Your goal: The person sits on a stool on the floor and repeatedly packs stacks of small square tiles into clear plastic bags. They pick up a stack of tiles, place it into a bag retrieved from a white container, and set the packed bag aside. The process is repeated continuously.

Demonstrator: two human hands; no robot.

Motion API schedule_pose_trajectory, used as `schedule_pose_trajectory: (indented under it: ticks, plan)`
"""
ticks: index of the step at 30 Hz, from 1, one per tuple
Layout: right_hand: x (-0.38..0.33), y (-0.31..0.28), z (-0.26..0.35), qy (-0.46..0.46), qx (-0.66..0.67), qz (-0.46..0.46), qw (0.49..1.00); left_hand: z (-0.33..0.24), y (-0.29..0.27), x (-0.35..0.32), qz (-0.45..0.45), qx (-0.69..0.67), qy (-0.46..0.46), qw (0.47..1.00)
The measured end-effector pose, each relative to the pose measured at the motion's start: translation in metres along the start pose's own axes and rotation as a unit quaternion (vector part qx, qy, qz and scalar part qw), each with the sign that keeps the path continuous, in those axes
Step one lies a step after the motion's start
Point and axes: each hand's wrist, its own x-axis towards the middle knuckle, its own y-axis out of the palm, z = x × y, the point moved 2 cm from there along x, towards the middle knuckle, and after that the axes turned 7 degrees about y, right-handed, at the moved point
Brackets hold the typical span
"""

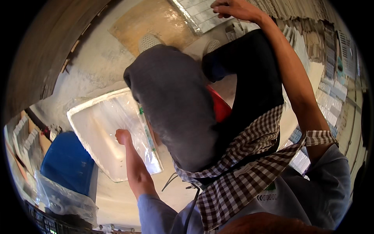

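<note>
My left hand (124, 136) reaches down into a white foam tray (83, 113) on the floor at my left. Its fingers are curled down into a clear plastic bag (134, 124) lying in the tray. My right hand (233, 8) is stretched far forward at the top of the view, fingers bent over a silver foil-lined tray (196, 13) holding rows of small pale packets. Whether it grips a packet is hidden. My knees, one in grey cloth (175, 101) and one in black (253, 74), fill the middle.
A red stool (220, 107) shows between my legs. A blue container (68, 162) and a crumpled clear bag (64, 197) sit at lower left. Stacks of flat packets (329, 93) line the right side. A brown board (156, 21) lies on the concrete floor.
</note>
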Motion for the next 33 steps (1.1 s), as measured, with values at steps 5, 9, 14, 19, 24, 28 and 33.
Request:
schedule_pose_trajectory:
  ticks: [5,9,14,19,24,28,33]
  plan:
    - [-0.010,-0.003,0.006,-0.009,0.040,-0.007,0.999,-0.047,-0.073,-0.059,0.031,0.051,0.078,0.995]
    - [-0.005,0.004,0.008,-0.040,0.080,0.011,0.996,-0.022,-0.082,-0.076,0.027,0.014,0.140,0.990]
    - [0.004,0.015,-0.007,-0.079,0.123,0.024,0.989,0.021,-0.096,-0.102,0.002,0.008,0.224,0.975]
    - [0.029,0.005,-0.013,-0.094,0.134,0.049,0.985,0.037,-0.136,-0.134,-0.072,-0.380,-0.026,0.922]
    - [0.039,-0.002,0.012,-0.122,0.129,0.048,0.983,0.054,-0.165,-0.166,-0.091,-0.245,0.028,0.965]
    - [0.039,-0.005,0.016,-0.128,0.147,0.051,0.979,0.030,-0.163,-0.203,-0.086,0.101,0.309,0.942]
    - [0.032,-0.013,0.032,-0.062,0.145,0.019,0.987,0.046,-0.178,-0.199,-0.151,-0.478,-0.061,0.863]
